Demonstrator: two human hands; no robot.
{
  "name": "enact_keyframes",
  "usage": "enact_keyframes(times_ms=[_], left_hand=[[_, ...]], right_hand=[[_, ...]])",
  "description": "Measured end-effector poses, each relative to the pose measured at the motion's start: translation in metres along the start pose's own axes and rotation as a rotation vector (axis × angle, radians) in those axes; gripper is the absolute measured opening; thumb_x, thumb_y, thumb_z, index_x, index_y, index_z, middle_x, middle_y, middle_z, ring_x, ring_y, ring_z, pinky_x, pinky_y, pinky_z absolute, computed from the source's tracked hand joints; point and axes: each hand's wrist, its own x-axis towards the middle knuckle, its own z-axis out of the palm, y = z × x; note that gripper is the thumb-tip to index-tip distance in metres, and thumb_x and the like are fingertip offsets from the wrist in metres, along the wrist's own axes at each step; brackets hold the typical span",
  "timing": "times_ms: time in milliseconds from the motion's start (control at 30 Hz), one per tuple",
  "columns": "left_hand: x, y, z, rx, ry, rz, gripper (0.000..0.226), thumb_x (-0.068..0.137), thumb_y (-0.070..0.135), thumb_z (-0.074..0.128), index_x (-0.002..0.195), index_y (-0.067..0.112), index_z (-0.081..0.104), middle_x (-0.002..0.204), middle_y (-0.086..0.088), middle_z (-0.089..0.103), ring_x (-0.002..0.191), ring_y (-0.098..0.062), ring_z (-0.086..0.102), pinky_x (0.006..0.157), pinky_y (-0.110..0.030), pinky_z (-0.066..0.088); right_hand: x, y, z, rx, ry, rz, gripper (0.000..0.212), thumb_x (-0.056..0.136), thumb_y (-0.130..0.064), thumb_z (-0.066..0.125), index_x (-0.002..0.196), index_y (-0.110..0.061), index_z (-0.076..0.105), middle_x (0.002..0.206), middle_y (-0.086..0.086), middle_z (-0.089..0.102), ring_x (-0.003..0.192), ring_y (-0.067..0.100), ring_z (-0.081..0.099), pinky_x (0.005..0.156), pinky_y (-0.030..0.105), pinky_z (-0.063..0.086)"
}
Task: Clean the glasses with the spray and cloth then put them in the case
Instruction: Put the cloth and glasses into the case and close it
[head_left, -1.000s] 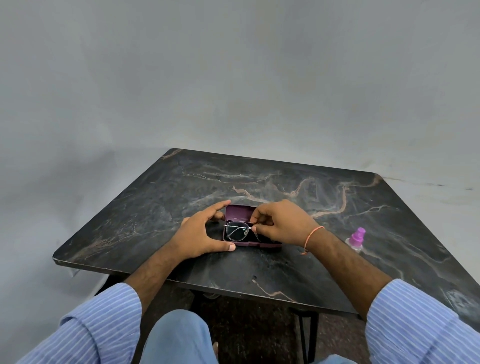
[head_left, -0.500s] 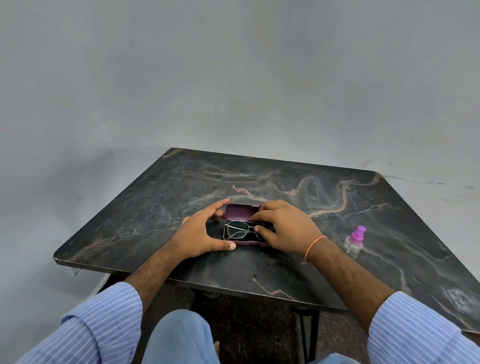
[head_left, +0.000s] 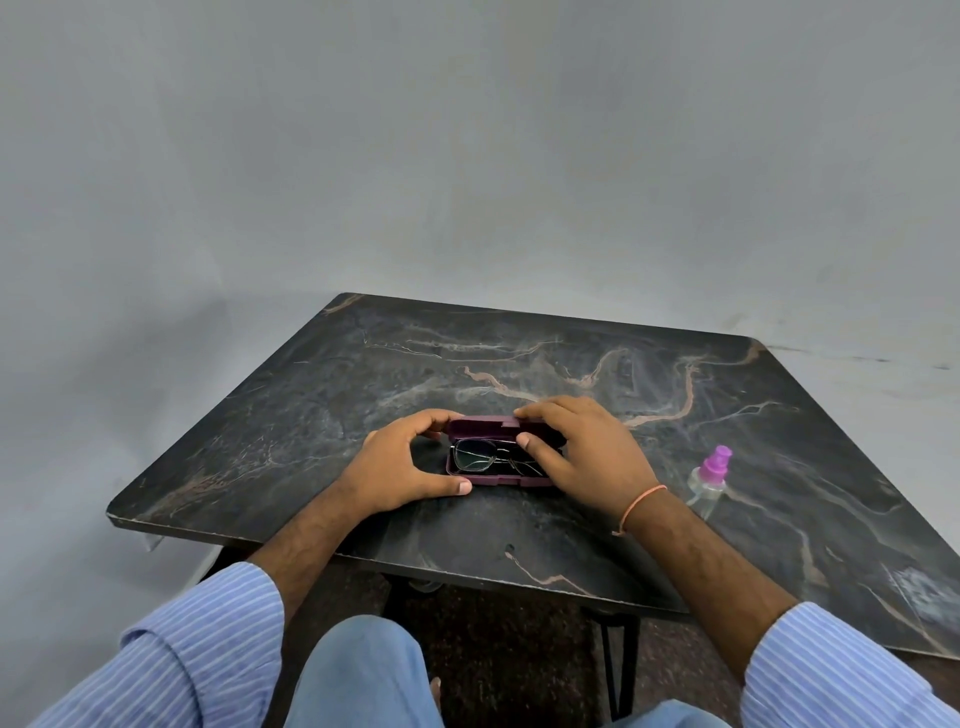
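Note:
A maroon glasses case (head_left: 488, 430) sits on the dark marble table (head_left: 571, 358), its lid tilted partway down. Thin-framed glasses (head_left: 483, 457) lie folded inside it. My left hand (head_left: 400, 467) grips the case's left end, fingers curled over the lid's corner and thumb along the front edge. My right hand (head_left: 587, 449) holds the lid from the right, fingers over its top edge and thumb under it above the glasses. A clear spray bottle (head_left: 709, 480) with a pink cap stands to the right of my right wrist. No cloth shows.
The table's near edge (head_left: 363, 558) runs just below my forearms. A grey wall stands behind the table. My knees and the table's black legs are under the near edge.
My right hand left the glasses lying in the case and moved up onto the lid. The lid has swung from open toward the glasses. My left hand's fingers curled onto the lid's corner.

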Motion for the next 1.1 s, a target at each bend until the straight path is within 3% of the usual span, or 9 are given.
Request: enact_keyframes(times_ms=[167, 233, 300, 400, 567, 733, 900, 1100], left_hand=[[0.0, 0.0, 0.0, -0.004, 0.004, -0.014, 0.083, 0.057, 0.066, 0.095, 0.132, 0.058, 0.061, 0.131, 0.03, 0.072, 0.124, 0.006, 0.066, 0.117, -0.045, 0.052], [0.0, 0.001, 0.0, -0.001, 0.007, -0.005, 0.09, 0.058, 0.067, 0.095, 0.139, 0.051, 0.061, 0.131, 0.029, 0.072, 0.124, 0.005, 0.067, 0.117, -0.045, 0.052], [0.0, 0.001, 0.0, 0.004, 0.005, 0.006, 0.094, 0.059, 0.067, 0.095, 0.144, 0.049, 0.058, 0.132, 0.028, 0.072, 0.124, 0.003, 0.067, 0.116, -0.046, 0.052], [0.001, 0.002, 0.001, 0.02, -0.01, 0.028, 0.101, 0.06, 0.072, 0.094, 0.15, 0.048, 0.054, 0.134, 0.027, 0.072, 0.126, 0.002, 0.067, 0.117, -0.047, 0.051], [0.002, 0.001, 0.0, 0.023, -0.018, 0.01, 0.103, 0.063, 0.064, 0.092, 0.154, 0.058, 0.044, 0.137, 0.025, 0.071, 0.132, 0.002, 0.065, 0.122, -0.053, 0.046], [0.001, 0.0, -0.001, 0.03, -0.029, 0.013, 0.107, 0.062, 0.071, 0.09, 0.155, 0.058, 0.04, 0.14, 0.027, 0.068, 0.133, 0.004, 0.062, 0.121, -0.053, 0.046], [0.0, 0.001, -0.002, 0.015, -0.024, 0.02, 0.114, 0.055, 0.091, 0.082, 0.156, 0.059, 0.039, 0.141, 0.025, 0.068, 0.133, 0.006, 0.061, 0.122, -0.052, 0.045], [0.0, 0.003, -0.001, 0.018, -0.019, 0.019, 0.115, 0.054, 0.09, 0.085, 0.155, 0.059, 0.04, 0.142, 0.027, 0.068, 0.134, 0.008, 0.06, 0.123, -0.051, 0.044]], right_hand=[[-0.007, 0.0, 0.008, -0.065, 0.121, -0.044, 0.036, 0.104, -0.042, 0.063, 0.137, -0.029, 0.067, 0.134, -0.009, 0.068, 0.122, 0.018, 0.059, 0.102, 0.041, 0.053], [-0.011, -0.008, 0.011, -0.149, 0.256, -0.162, 0.032, 0.104, -0.037, 0.067, 0.133, -0.024, 0.071, 0.129, -0.004, 0.069, 0.114, 0.024, 0.062, 0.091, 0.044, 0.054], [-0.012, -0.02, 0.016, -0.216, 0.289, -0.314, 0.027, 0.105, -0.036, 0.065, 0.127, -0.024, 0.075, 0.125, -0.005, 0.072, 0.104, 0.026, 0.066, 0.079, 0.046, 0.053], [-0.011, -0.038, 0.025, -0.286, 0.135, -0.393, 0.034, 0.106, -0.043, 0.057, 0.135, -0.031, 0.068, 0.137, -0.011, 0.069, 0.113, 0.025, 0.065, 0.079, 0.045, 0.052], [-0.006, -0.05, 0.037, -0.334, -0.072, -0.336, 0.047, 0.108, -0.057, 0.038, 0.148, -0.038, 0.055, 0.157, -0.012, 0.054, 0.134, 0.022, 0.052, 0.082, 0.043, 0.047], [-0.001, -0.049, 0.038, -0.364, -0.123, -0.304, 0.046, 0.109, -0.057, 0.033, 0.146, -0.041, 0.056, 0.157, -0.009, 0.052, 0.134, 0.023, 0.05, 0.082, 0.043, 0.046], [-0.006, -0.045, 0.035, -0.353, -0.132, -0.291, 0.046, 0.109, -0.057, 0.033, 0.145, -0.04, 0.056, 0.155, -0.009, 0.055, 0.134, 0.023, 0.052, 0.081, 0.042, 0.049], [-0.01, -0.043, 0.032, -0.346, -0.137, -0.269, 0.046, 0.109, -0.058, 0.033, 0.145, -0.04, 0.055, 0.154, -0.01, 0.056, 0.134, 0.022, 0.051, 0.082, 0.043, 0.05]])
